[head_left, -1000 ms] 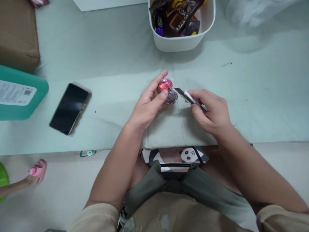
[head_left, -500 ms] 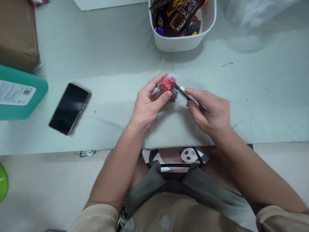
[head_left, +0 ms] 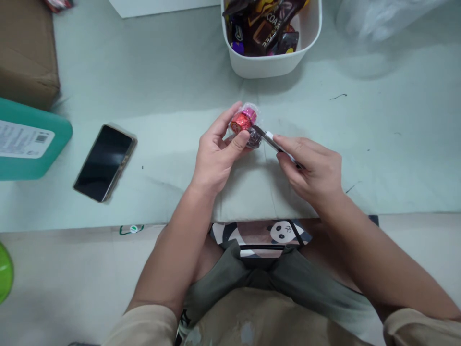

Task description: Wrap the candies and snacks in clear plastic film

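Holding wrapped candies (head_left: 240, 124) in L hand (head_left: 215, 153) n cutter (head_left: 271, 139) in R hand (head_left: 317, 166), blade (head_left: 259, 130) right by 'em; could prob slip if pushed hard n nick L thumb (head_left: 239, 143).

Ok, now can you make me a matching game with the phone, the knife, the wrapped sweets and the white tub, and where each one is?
Things:
1. Phone
2. Knife
3. Wrapped sweets
4. White tub

Places:
A. Held in the left hand
B. Beyond both hands, with packets inside
C. Held in the right hand
D. Flat on the table, left of both hands

Pairs: 1-D, 2-C, 3-A, 4-B
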The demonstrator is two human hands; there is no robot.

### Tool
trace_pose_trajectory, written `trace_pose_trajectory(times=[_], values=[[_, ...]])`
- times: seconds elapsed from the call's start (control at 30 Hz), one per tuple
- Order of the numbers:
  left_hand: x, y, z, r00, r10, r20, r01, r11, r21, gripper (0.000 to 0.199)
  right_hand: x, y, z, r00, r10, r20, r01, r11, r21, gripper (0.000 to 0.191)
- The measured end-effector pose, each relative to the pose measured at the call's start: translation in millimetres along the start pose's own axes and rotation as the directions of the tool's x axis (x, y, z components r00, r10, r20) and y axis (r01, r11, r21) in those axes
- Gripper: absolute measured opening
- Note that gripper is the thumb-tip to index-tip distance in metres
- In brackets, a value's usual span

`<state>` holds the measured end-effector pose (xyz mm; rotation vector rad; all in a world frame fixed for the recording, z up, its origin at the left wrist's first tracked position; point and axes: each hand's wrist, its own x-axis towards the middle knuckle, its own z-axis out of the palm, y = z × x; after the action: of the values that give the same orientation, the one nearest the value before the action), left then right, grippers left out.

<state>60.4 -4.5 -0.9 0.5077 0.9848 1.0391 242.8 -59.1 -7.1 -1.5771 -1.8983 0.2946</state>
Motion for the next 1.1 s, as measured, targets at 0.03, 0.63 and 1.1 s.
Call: trace_pose_trajectory(times=[0.03, 0.63, 1.1], values=[[0.0, 0.6, 0.0, 1.000, 0.003, 0.000, -0.003, 1.000, 0.000, 0.080, -0.1, 0.1, 0.2, 1.000, 0.000, -0.001, 0.000, 1.000, -0.004, 0.034], [0.1, 9.2, -3.3, 0.994, 0.112, 0.001, -0.112, 0.991, 0.072, 0.059, -1.6, -0.1, 1.7, 0.998, -0.063, -0.015, 0.063, 0.998, -0.016, 0.032], [15.6, 5.0, -22.6, 0.967, 0.219, 0.129, -0.239, 0.957, 0.162, 0.047, -1.4, -0.2, 2.8, 0.993, -0.105, -0.044, 0.104, 0.994, -0.036, 0.031]])
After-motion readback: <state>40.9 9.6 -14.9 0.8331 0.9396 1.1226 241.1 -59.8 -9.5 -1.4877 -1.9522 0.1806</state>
